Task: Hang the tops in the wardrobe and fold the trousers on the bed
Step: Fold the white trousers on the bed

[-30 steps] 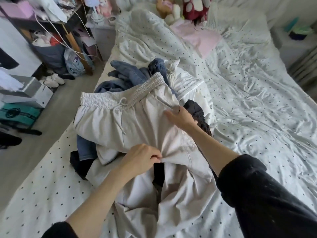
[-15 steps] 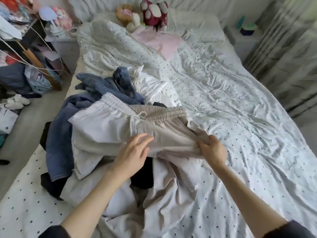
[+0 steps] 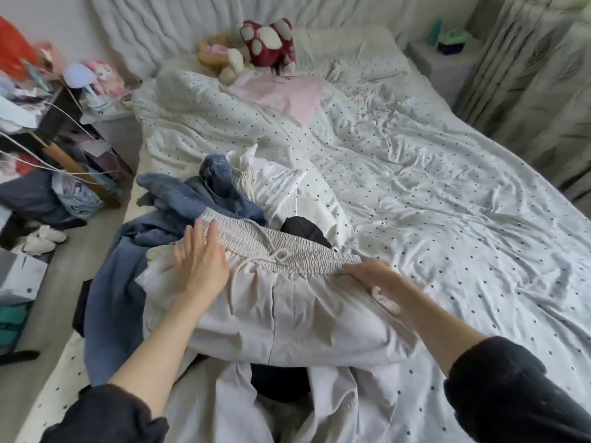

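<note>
Pale grey trousers [image 3: 287, 302] lie across the lower centre of the frame, on top of a heap of other clothes at the bed's [image 3: 447, 219] left side; the elastic waistband [image 3: 281, 247] with its drawstring runs from centre left down toward centre right. Left hand [image 3: 200, 260] rests flat on the left end of the waistband, fingers spread wide — pressing, not pinching. Right hand [image 3: 372, 273] sits at the right end of the band, palm down; its grip looks loose and low on the fabric, though whether the fingertips have cloth pinched under them cannot be told. Blue denim [image 3: 179, 199] is bunched just beyond and left of the trousers, a dark garment [image 3: 303, 228] pokes out behind the waistband, and another dark piece [image 3: 278, 382] shows between the two legs at the bottom of the frame. Likely step: flattening the waist ahead of a fold. Risks as judged — the trousers sit on a lumpy pile, not on the flat sheet, so any fold made here may come out crooked or slide off toward the left edge of the bed; the legs trail out of view at bottom and may be twisted; the drawstring could get caught inside the fold. The clear dotted sheet at right would serve better.
</note>
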`<state>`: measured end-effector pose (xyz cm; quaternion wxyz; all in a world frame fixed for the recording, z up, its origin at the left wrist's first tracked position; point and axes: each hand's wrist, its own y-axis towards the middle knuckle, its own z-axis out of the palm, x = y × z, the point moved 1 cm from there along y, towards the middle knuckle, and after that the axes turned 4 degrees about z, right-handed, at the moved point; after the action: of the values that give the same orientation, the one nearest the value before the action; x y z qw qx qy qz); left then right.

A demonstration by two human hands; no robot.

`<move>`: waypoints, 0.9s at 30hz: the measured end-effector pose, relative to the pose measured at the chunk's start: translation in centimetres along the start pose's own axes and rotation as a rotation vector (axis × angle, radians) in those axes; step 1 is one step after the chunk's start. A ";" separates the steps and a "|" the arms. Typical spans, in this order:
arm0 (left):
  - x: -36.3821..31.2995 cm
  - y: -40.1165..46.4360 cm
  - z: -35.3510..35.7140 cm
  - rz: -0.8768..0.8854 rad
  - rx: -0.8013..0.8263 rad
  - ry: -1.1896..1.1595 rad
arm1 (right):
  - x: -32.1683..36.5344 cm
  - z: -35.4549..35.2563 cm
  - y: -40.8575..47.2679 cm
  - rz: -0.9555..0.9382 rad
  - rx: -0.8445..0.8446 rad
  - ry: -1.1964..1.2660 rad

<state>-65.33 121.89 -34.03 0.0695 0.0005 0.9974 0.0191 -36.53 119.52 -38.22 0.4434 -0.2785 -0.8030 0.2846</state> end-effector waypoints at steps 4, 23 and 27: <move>1.6 2.3 0.0 -0.265 0.173 -0.217 | 0.3 -1.2 0.9 0.130 0.058 0.282; -26.7 -2.6 -7.9 0.394 -0.203 -0.243 | -16.7 -21.9 -10.9 -0.117 -0.562 0.482; -37.8 -3.5 -6.3 0.447 -0.141 -0.260 | -24.1 -29.3 -11.5 -0.021 -0.627 0.607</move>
<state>-28.72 118.01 -22.70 0.1912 0.2182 0.9514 0.1033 -2.39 100.91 -30.43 0.5563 -0.4626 -0.6865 -0.0723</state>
